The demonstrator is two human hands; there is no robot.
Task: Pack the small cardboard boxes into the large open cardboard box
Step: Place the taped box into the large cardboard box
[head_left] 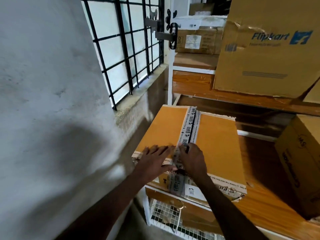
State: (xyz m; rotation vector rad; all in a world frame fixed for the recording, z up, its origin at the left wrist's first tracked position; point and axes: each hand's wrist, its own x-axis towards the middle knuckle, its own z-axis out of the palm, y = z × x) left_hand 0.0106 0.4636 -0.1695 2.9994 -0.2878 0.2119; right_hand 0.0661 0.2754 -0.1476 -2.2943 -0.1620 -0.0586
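Note:
A brown cardboard box [213, 135] sits on a wooden shelf in front of me, its top flaps closed. A strip of white printed tape [189, 125] runs along the centre seam. My left hand [154, 160] lies flat, fingers spread, on the left flap near the front edge. My right hand [192, 160] rests at the near end of the seam, fingers curled and pinching the tape there. No small boxes are in either hand.
A big Flipkart carton [266, 49] stands on the shelf above right. Another brown box [301, 163] sits at the right of the same shelf. More boxes [197, 41] are stacked behind. A barred window [124, 49] and white wall are left; a wire rack [166, 215] is below.

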